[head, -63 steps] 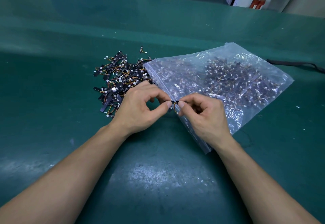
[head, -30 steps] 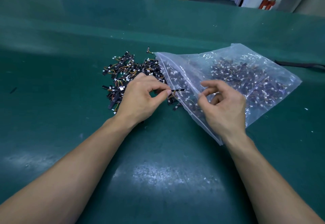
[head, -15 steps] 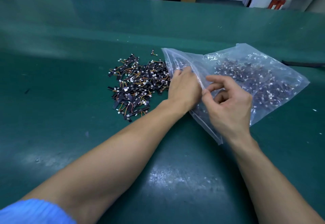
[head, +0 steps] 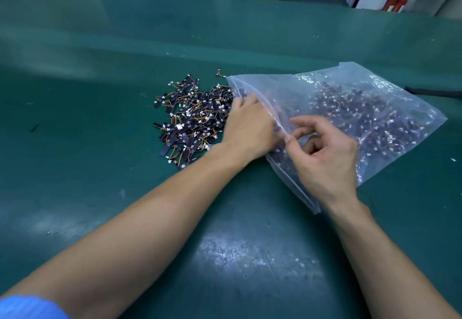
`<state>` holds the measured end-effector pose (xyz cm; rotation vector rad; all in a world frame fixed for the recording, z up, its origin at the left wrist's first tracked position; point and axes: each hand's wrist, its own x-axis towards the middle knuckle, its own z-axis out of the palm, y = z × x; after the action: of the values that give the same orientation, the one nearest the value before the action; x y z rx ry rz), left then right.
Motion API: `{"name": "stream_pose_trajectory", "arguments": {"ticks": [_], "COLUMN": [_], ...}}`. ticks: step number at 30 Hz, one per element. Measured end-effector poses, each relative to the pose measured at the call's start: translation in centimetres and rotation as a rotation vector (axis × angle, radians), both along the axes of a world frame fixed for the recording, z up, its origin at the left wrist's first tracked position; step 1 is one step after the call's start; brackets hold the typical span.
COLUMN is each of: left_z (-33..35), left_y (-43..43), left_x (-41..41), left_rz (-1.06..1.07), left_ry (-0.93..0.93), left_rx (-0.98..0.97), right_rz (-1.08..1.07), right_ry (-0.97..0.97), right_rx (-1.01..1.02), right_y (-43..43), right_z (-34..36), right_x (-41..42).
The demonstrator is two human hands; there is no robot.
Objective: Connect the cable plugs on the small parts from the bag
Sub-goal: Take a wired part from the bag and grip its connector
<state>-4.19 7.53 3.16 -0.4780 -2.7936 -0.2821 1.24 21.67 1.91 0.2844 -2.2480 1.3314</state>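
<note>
Two hands, and neither is on the little part they were pinching between them two seconds ago. That one is out of the fingers now, and I judge it has joined the pile (head: 192,121) of black strips and coloured wires lying on the green surface (head: 100,108), just left of the bag (head: 265,84). A second ago the left hand alone had it, and half a second ago that hand was already swinging across to the bag's mouth. Now the left hand (head: 250,128) is right at the opening, fingers pushed in under the clear film. Its grip I cannot tell: the fingertips are hidden by plastic and blur, so whether they have a fresh piece yet is anybody's guess. The right hand (head: 327,158) comes in to help, thumb and forefinger in a narrow grip on the bag's lip, other fingers loosely curled, lifting the mouth open. The bag itself lies flat on the surface to the right of the pile, crowded with parts (head: 362,118). As I read it, one plug pair is done and the next pick is under way, with plenty left in there to connect
</note>
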Motion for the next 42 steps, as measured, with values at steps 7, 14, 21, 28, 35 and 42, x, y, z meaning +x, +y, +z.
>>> {"name": "stream_pose_trajectory", "arguments": {"ticks": [7,14,21,28,35,42], "left_z": [-2.1,-2.1,-2.0,-1.9,-2.3,-2.1], "left_y": [-8.6,-8.0,-8.7,-9.4,-9.3,-9.0], "left_x": [1.8,2.1,2.6,2.7,2.6,2.6], "left_rz": [-0.018,-0.131,-0.159,-0.112,-0.158,-0.197], "left_ry": [0.016,-0.024,0.002,-0.015,-0.124,-0.153], "left_rx": [0.186,0.109,0.144,0.126,0.105,0.08], "right_rz": [0.039,0.047,0.036,0.064,0.082,0.09], "right_ry": [-0.166,-0.199,-0.191,-0.271,-0.349,-0.369], "right_rx": [0.181,0.218,0.232,0.233,0.243,0.296], "right_y": [-0.3,-0.3,-0.2,-0.1,-0.1,-0.1], "right_z": [-1.4,-1.8,-1.9,-2.2,-2.2,-1.8], "right_x": [-0.4,-0.6,-0.7,-0.7,-0.7,-0.6]}}
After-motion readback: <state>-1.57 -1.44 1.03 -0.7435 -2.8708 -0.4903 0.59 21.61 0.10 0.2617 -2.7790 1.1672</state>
